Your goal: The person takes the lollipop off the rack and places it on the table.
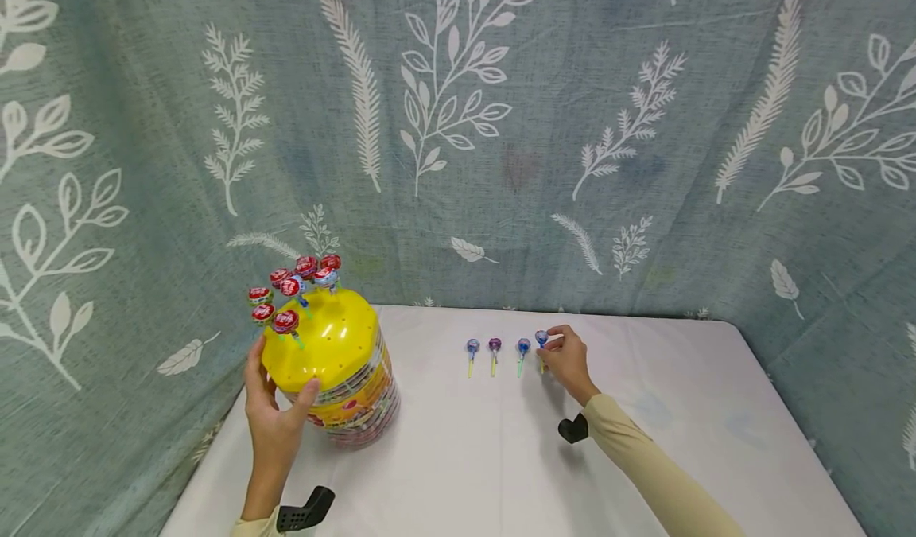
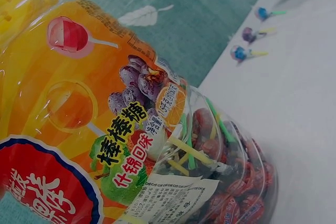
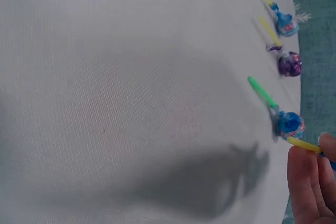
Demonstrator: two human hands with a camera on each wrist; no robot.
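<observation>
A clear plastic lollipop jar with a yellow lid stands tilted on the left of the table. My left hand grips it near the lid, thumb on the near side and fingers at the left. Several red-wrapped and light-blue-wrapped lollipops stick up from the lid. On the right, my right hand pinches a blue-wrapped lollipop by its yellow stick. Beside it lie a blue lollipop with a green stick, a purple one and another blue one.
A white-covered table carries everything, backed by a grey-green leaf-patterned curtain. Through the jar's clear lower wall, red-wrapped lollipops show in the left wrist view. Small holes dot the lid.
</observation>
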